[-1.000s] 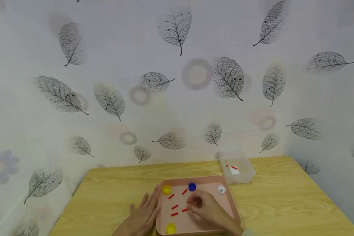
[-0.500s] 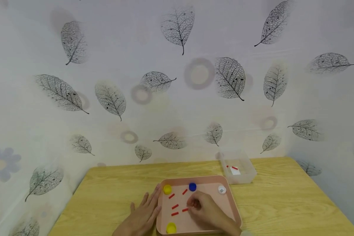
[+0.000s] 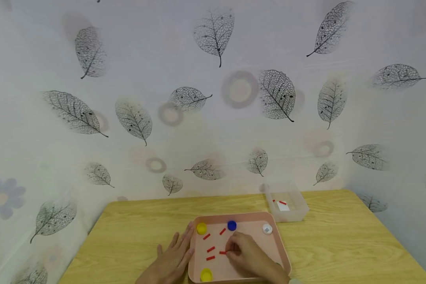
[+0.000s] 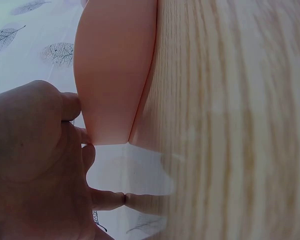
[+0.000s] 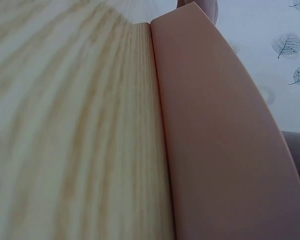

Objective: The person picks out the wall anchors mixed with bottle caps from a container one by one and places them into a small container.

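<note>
A pink tray (image 3: 283, 252) lies on the table, with several short red sticks in its left half. In the head view my right hand (image 3: 248, 254) is low over the tray's middle, finger and thumb pinching the right end of one red stick (image 3: 222, 253). Other red sticks, such as one (image 3: 210, 258) near the front, lie loose to its left. My left hand (image 3: 168, 258) rests along the tray's left side with fingers extended. From the left wrist, the left hand (image 4: 37, 165) is beside the tray's outer wall (image 4: 112, 75), its fingers at the rim and one fingertip touching the table.
Round caps sit near the tray's edges: yellow (image 3: 201, 228) back left, blue (image 3: 232, 225) at the back, white (image 3: 267, 228) back right, another yellow cap (image 3: 206, 275) front left. Behind the tray, a clear plastic box (image 3: 294, 213) holds red pieces. A leaf-patterned curtain (image 3: 213, 118) hangs behind.
The red stick at my right fingertips has turned slightly, from tilted to nearly level across the tray. My right hand has shifted a little; the left hand stays put.
</note>
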Tool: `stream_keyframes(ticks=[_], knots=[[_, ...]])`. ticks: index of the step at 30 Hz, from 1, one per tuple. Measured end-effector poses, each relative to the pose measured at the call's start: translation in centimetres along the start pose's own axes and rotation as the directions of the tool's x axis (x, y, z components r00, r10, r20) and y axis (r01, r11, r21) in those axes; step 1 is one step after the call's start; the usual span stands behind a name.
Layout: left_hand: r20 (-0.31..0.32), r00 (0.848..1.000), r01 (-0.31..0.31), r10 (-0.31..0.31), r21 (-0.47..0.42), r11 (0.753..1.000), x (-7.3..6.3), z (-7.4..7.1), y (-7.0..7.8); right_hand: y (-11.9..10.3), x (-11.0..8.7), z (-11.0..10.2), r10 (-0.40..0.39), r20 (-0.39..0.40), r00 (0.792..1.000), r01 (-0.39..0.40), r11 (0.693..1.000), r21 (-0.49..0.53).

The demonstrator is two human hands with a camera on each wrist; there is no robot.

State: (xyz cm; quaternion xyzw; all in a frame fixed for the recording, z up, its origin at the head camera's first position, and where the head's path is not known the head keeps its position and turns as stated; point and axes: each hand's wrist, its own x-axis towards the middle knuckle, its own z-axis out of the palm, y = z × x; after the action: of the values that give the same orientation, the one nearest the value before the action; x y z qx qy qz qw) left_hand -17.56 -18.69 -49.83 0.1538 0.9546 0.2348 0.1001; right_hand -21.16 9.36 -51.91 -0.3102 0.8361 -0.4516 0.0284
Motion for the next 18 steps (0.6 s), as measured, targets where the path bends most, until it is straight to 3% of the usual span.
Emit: stream_keyframes(ticks=[12,18], knots=[[-0.016,1.000,-0.024,0.024,0.006,1.000,0.05,0.00,0.03,-0.02,-0.31,-0.02,-0.026,-0.016,1.000,0.025,0.998,-0.054],[-0.007,1.000,-0.016,0.016,0.006,1.000,0.00,-0.02,-0.03,-0.18,-0.33,-0.11,-0.014,-0.004,1.000,0.014,1.000,-0.017]])
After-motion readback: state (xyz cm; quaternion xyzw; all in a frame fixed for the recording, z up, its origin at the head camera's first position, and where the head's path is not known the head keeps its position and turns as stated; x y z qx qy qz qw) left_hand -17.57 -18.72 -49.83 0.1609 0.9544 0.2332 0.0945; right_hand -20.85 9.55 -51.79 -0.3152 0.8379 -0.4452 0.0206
